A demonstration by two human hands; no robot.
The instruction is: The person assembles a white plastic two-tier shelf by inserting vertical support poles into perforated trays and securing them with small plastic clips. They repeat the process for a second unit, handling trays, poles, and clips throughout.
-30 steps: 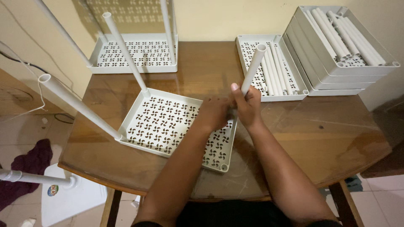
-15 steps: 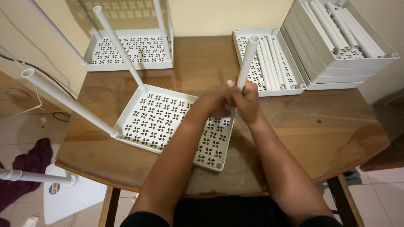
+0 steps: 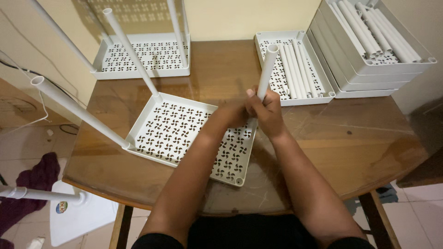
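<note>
A white perforated plastic shelf tray (image 3: 175, 133) lies on the brown wooden table (image 3: 350, 143). Two white tubes stand in its left corners: one (image 3: 131, 50) at the far corner, another (image 3: 78, 110) at the near-left corner, both leaning left. My right hand (image 3: 266, 110) is shut on a third white tube (image 3: 267, 69) standing upright at the tray's far right corner. My left hand (image 3: 233, 115) is closed against the tube's base at that same corner, pressed next to my right hand; the tube's bottom end is hidden by both hands.
A second tray (image 3: 138, 69) with upright tubes sits at the back left. A tray (image 3: 323, 92) holding several loose tubes lies at the back centre-right, beside a stack of trays (image 3: 369, 78) with more tubes on top. A white stand (image 3: 74, 212) is on the floor at left.
My hands and the gripped tube stay at the tray's far right corner. The view has shifted slightly; the tube looks a little more upright than before.
</note>
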